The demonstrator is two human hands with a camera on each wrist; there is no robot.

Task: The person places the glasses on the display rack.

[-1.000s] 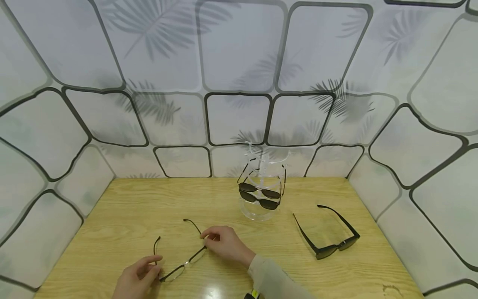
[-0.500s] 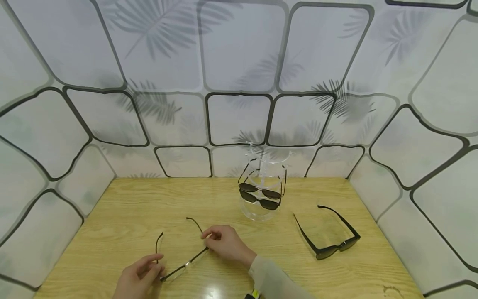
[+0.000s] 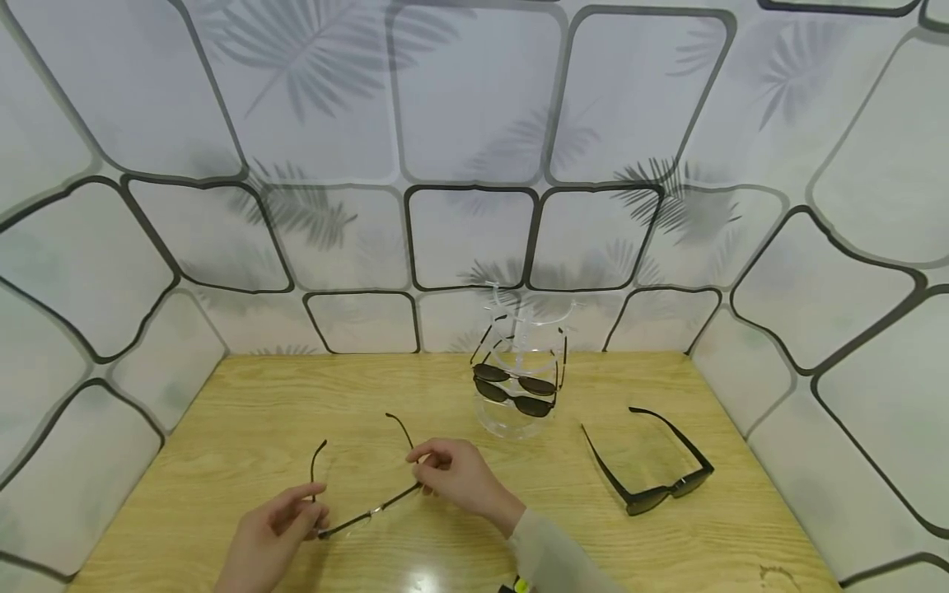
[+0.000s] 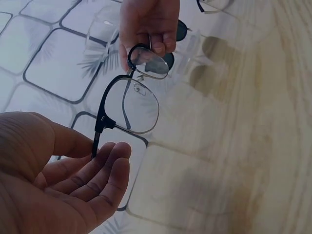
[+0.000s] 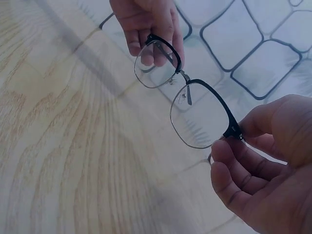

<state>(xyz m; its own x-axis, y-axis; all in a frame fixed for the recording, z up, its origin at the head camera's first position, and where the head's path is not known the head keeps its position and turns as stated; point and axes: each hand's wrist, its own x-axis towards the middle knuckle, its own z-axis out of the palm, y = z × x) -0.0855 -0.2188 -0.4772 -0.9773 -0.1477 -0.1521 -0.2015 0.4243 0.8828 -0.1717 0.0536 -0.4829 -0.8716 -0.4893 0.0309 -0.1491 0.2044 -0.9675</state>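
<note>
A pair of eyeglasses (image 3: 348, 525) is held by both hands above the wooden table, its temples opened out and pointing away from me. The frame has black brow rims, thin metal lower rims and clear lenses. My left hand (image 3: 270, 531) pinches the left temple near its hinge between thumb and fingers. At the other hinge, my right hand (image 3: 463, 476) pinches the right temple. The left wrist view shows the black rim (image 4: 103, 105) near the left fingertips. In the right wrist view the lenses (image 5: 197, 117) hang over the table.
A clear display stand (image 3: 522, 333) at the back holds two pairs of dark sunglasses (image 3: 532, 406), one above the other. Black sunglasses (image 3: 647, 500) lie unfolded on the table's right side. Patterned walls (image 3: 474, 239) enclose the table. A small black and yellow object (image 3: 521, 585) shows by the right sleeve.
Both hands have moved the eyeglasses slightly away from me and rightward. The temple tips now stand farther up in the head view. Stand and sunglasses have stayed put.
</note>
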